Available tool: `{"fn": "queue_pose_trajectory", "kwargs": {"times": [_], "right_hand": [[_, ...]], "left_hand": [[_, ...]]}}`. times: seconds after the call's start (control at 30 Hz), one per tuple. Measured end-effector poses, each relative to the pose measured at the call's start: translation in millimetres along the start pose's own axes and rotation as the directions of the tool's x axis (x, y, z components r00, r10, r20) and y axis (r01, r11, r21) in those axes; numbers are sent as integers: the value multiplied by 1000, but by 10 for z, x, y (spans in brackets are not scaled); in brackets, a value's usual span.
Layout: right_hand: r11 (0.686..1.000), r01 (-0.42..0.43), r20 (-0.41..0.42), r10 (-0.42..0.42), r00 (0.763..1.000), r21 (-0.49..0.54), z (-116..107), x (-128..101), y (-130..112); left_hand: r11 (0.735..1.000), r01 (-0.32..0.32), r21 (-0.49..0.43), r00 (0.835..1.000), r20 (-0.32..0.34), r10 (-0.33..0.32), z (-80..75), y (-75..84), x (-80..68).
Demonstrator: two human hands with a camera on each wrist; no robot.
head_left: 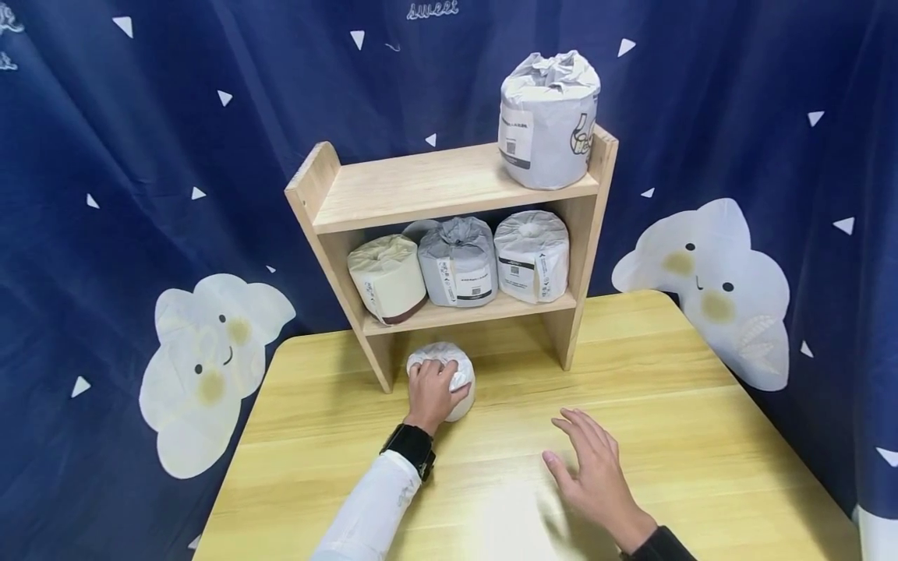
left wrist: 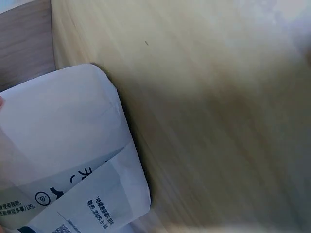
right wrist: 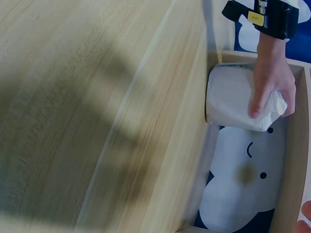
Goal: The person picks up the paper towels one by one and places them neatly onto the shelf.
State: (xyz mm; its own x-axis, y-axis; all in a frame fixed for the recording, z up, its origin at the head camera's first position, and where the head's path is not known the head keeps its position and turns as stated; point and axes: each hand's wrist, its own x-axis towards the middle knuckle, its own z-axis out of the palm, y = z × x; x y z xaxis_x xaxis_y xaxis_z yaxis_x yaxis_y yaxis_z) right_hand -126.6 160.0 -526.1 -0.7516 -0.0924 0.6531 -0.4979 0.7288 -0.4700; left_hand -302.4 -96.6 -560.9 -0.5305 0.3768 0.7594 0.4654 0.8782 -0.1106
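My left hand (head_left: 429, 396) grips the gathered top of a white paper-wrapped toilet roll (head_left: 461, 407), fingers curled over it. The roll stands on the table at the foot of the wooden shelf, towards its left side. Printed text and a folded wrapper show on this roll (left wrist: 63, 121) in the left wrist view. My right hand (head_left: 596, 475) hovers above the table to the right, fingers apart and holding nothing. In the right wrist view, the left hand (right wrist: 273, 77) is over the roll, while only fingertips (right wrist: 305, 211) of my right hand show at the edge.
The wooden shelf (head_left: 414, 187) stands at the back of the table (head_left: 337, 452). Its middle level bears a cream roll (head_left: 389, 280), a grey roll (head_left: 456, 269) and a white roll (head_left: 529, 261). A larger wrapped roll (head_left: 550, 125) sits on top, right. Behind hangs a blue curtain (head_left: 231, 171).
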Motion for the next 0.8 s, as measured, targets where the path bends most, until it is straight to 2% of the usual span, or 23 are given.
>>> {"fn": "queue_pose_trajectory", "kwargs": {"times": [0.43, 0.63, 0.8], "right_hand": [[1000, -16, 37, 15, 999, 23, 62, -1, -39], [999, -35, 63, 34, 997, 28, 83, -12, -57], [1000, -16, 53, 14, 998, 27, 93, 0, -55]], "left_hand": [[1000, -3, -25, 999, -34, 2, -194, 13, 3], [998, -14, -67, 999, -33, 12, -282, 26, 41], [995, -1, -96, 999, -45, -3, -376, 41, 97]]}}
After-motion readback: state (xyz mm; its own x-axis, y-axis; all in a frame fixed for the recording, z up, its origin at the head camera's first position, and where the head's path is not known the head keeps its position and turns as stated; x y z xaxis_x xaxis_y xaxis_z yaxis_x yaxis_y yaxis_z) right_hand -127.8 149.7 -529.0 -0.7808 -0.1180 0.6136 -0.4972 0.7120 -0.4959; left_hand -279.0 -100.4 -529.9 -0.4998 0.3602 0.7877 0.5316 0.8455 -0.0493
